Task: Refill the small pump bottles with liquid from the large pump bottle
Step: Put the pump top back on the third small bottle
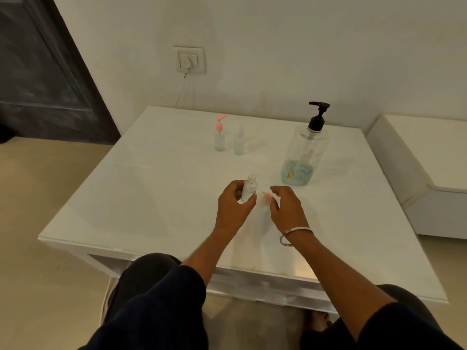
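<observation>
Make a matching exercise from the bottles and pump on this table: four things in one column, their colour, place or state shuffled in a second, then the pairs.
Things:
1. large pump bottle
2. small bottle with pink pump
3. open small bottle
4. loose pink pump

States:
A. held in the left hand, neck uncovered
B. black pump head, bluish liquid low inside
C. stands capped at the table's far side
D. under the right hand's fingers

Pairs: 1-B, 2-C, 3-A, 4-D

wall: pale, plain, with a white socket plate (189, 59) and a thin cord (182, 89) hanging from it
door: dark panel (43, 72) at far left
floor: beige (38, 198)
furniture: white glossy table (151, 198); white low unit (429, 157) at right
light: soft, dim, indoor
</observation>
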